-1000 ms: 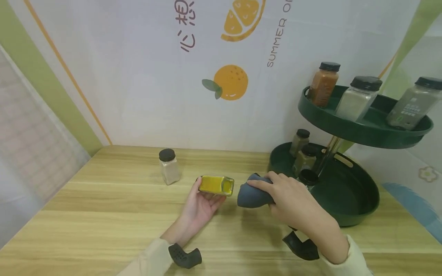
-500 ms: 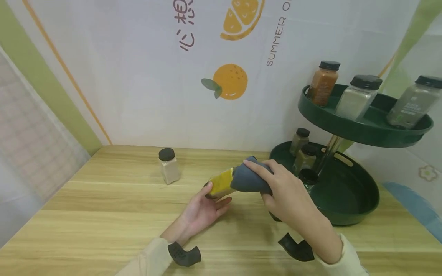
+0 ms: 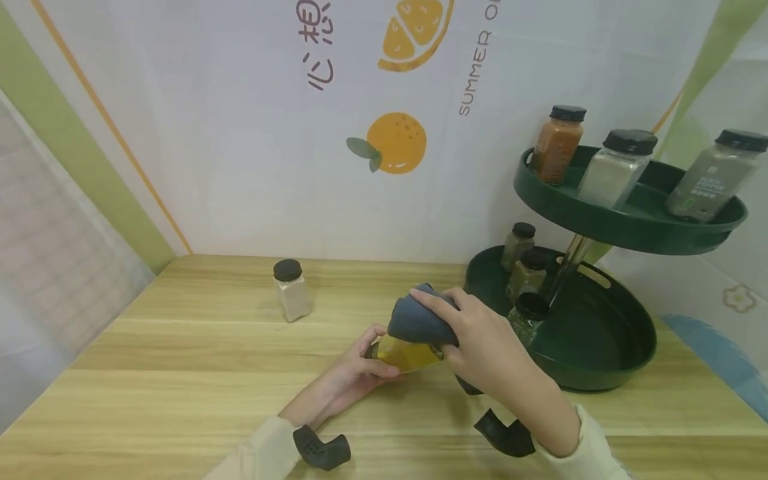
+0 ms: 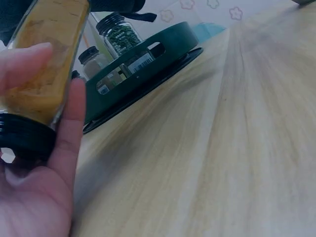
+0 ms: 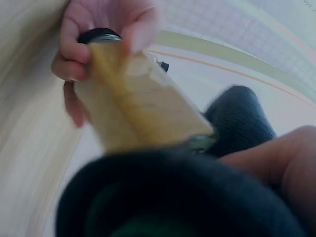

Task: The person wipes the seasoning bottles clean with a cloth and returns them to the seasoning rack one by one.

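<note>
One wooden table (image 3: 198, 373) we see; the left hand (image 3: 351, 375) holds a yellow jar (image 3: 407, 355), the right hand (image 3: 487, 333) a blue cloth (image 3: 422, 320). A white fruit sheet (image 3: 252, 147) hangs at twelve o'clock.

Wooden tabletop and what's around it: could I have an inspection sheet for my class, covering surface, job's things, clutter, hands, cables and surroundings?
Surface: wooden tabletop, pale, with visible grain.
Job's things: yellow-filled jar, tilted, its black lid toward the left palm; blue-grey cloth over its other end, exact contact unclear.
Clutter: pale-filled jar, upright, apart at far left; green two-tier rack at right, three jars above, three more jars below.
Hands: left hand grips the yellow-filled jar; right hand grips the cloth.
Cables: nothing seen.
Surroundings: white backdrop printed with oranges and lettering.
</note>
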The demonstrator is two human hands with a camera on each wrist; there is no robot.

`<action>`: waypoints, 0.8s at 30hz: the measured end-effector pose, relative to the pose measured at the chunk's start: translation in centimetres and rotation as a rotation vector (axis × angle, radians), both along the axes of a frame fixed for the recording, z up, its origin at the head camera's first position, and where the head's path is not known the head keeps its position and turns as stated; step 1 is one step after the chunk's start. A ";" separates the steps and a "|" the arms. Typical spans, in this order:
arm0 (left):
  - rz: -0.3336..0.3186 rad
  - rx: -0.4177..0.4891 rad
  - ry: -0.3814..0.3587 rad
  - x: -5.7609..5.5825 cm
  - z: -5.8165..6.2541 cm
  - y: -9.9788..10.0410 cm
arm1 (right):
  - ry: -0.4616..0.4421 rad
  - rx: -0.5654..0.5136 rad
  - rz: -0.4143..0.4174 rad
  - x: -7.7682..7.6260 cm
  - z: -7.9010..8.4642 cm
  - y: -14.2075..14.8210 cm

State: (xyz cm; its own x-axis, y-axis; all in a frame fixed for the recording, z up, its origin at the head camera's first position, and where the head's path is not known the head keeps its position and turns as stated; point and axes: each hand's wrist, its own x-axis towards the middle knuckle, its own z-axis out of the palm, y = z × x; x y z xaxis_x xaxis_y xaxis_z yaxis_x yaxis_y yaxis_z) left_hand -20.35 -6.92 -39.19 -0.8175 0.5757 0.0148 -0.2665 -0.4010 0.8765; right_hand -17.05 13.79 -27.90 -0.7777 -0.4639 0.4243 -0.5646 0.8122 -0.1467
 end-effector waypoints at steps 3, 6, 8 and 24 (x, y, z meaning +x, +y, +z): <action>0.003 0.051 -0.015 0.0 0.0 -0.1 | 0.006 -0.038 -0.010 -0.1 -0.2 -0.1; 0.014 0.138 -0.061 0.1 0.1 -0.3 | -0.012 -0.081 -0.036 -0.2 -0.2 -0.1; 0.030 0.195 -0.097 0.1 0.1 -0.4 | -0.031 -0.092 -0.055 -0.3 -0.1 0.0; -0.052 -0.103 0.088 0.3 -0.3 0.6 | -0.069 -0.048 -0.082 -0.5 -0.7 -0.6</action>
